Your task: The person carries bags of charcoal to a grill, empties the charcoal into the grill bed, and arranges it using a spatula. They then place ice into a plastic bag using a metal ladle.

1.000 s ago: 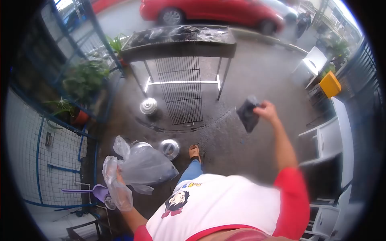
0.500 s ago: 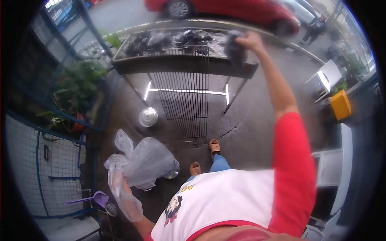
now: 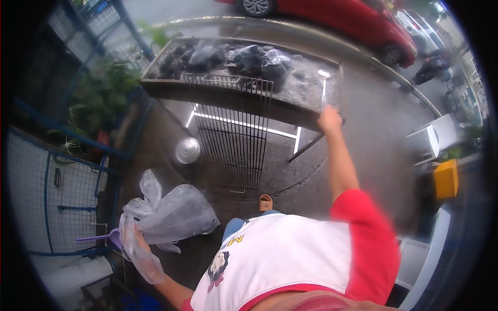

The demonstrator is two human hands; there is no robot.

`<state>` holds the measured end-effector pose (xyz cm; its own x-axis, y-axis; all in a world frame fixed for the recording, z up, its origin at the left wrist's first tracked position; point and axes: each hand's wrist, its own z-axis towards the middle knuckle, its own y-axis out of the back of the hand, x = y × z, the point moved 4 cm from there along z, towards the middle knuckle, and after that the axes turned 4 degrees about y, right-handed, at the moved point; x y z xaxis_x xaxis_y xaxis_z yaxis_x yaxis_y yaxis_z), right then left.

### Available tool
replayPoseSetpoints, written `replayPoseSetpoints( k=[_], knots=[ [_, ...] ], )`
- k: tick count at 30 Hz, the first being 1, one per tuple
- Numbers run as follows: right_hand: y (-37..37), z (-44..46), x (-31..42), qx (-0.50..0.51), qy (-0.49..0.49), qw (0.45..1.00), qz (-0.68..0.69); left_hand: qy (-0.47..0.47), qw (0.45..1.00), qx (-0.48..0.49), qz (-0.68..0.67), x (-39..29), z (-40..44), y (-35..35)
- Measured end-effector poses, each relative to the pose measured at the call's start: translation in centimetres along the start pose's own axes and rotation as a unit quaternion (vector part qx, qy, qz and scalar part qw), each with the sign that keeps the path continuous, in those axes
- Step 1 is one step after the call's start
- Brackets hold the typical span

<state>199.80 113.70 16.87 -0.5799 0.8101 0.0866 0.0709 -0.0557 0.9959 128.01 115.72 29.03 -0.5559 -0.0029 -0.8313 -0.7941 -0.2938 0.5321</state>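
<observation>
The right hand (image 3: 330, 119) is closed around the lower end of a slim, shiny utensil (image 3: 324, 93), held upright over the right side of the grill (image 3: 233, 98). It looks light and stiff, best gripped low on the handle. Clear plastic sleeves the left hand (image 3: 141, 241); I can't tell whether its fingers are closed. Beside it hangs a bulging bag (image 3: 179, 215), probably soft and slippery, safest held by its gathered neck.

Grey ground (image 3: 381, 179) — 1 red car (image 3: 332, 20), blue fence (image 3: 77, 208).
</observation>
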Motion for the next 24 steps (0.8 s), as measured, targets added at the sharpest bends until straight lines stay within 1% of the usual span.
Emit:
replayPoseSetpoints(
  k=[1,2,3,4,5,6,7,8,9,10,11,12,13,14,16,17,19,20,22,23,24],
  knots=[
    [-1.2,0.7,-0.7,0.002,0.005,1.0,0.0,-0.022,1.0,0.002,-0.002,0.1,0.0,-0.3],
    [-2.4,1.6,-1.1,0.015,0.018,0.999,0.036,-0.018,1.0,-0.001,0.0,-1.0,-0.1,-0.9],
    [-3.3,2.5,-1.4,0.029,0.032,0.996,0.073,-0.044,0.998,0.015,0.039,-3.1,0.0,-1.8],
    [-2.7,3.0,-1.4,-0.005,0.041,0.996,0.084,-0.072,0.994,0.03,0.077,-4.5,0.3,-2.5],
    [-2.1,3.8,-1.3,-0.005,0.043,0.995,0.086,-0.073,0.994,0.028,0.078,-4.6,0.6,-2.7],
    [0.7,3.8,0.0,0.099,0.047,0.991,0.08,-0.068,0.994,0.036,0.076,-4.6,0.9,-3.1],
    [1.6,3.9,0.4,0.203,0.042,0.976,0.072,-0.066,0.994,0.053,0.073,-4.4,1.9,-3.9],
    [-0.4,5.9,-0.6,0.142,0.043,0.988,0.047,-0.071,0.993,0.065,0.072,-3.6,2.4,-4.1],
    [0.8,5.9,0.1,0.166,0.015,0.985,0.047,-0.051,0.995,0.065,0.063,-2.3,3.1,-4.4],
    [2.2,5.5,1.2,0.188,-0.013,0.981,0.047,-0.042,0.995,0.069,0.057,-2.4,3.5,-4.8],
    [1.9,6.0,1.4,0.147,-0.016,0.988,0.039,-0.032,0.996,0.073,0.05,-2.5,3.7,-5.2],
    [1.0,6.5,1.6,0.107,-0.02,0.994,0.03,-0.093,0.989,0.082,0.086,-4.8,3.2,-5.5],
    [-0.2,7.2,1.5,0.106,-0.03,0.994,0.026,-0.153,0.977,0.093,0.118,-6.1,3.0,-5.9],
    [-1.3,8.3,1.8,0.096,-0.059,0.993,0.021,-0.154,0.977,0.098,0.114,-4.9,3.8,-6.2],
    [-1.7,9.1,2.0,0.093,-0.11,0.989,0.029,-0.031,0.994,0.101,0.026,-0.3,5.6,-6.4],
    [-1.6,9.0,2.0,0.092,-0.112,0.989,0.03,-0.033,0.994,0.103,0.025,0.7,6.1,-6.6],
    [-1.5,8.8,1.7,0.136,-0.073,0.988,0.012,-0.01,0.994,0.102,-0.023,1.6,6.9,-7.0],
    [-1.9,9.4,1.1,0.134,-0.074,0.988,0.011,-0.002,0.994,0.101,-0.039,1.9,7.2,-7.2],
    [-4.6,11.6,-1.6,0.114,-0.06,0.99,-0.056,-0.038,0.991,0.093,-0.088,1.4,7.7,-7.5],
    [-5.3,11.8,-3.4,0.116,-0.061,0.99,-0.057,-0.037,0.991,0.095,-0.087,0.4,7.9,-7.4],
    [-5.3,12.2,-5.2,0.083,-0.05,0.995,-0.006,-0.019,0.991,0.109,-0.074,-1.5,8.4,-7.5]
  ],
)
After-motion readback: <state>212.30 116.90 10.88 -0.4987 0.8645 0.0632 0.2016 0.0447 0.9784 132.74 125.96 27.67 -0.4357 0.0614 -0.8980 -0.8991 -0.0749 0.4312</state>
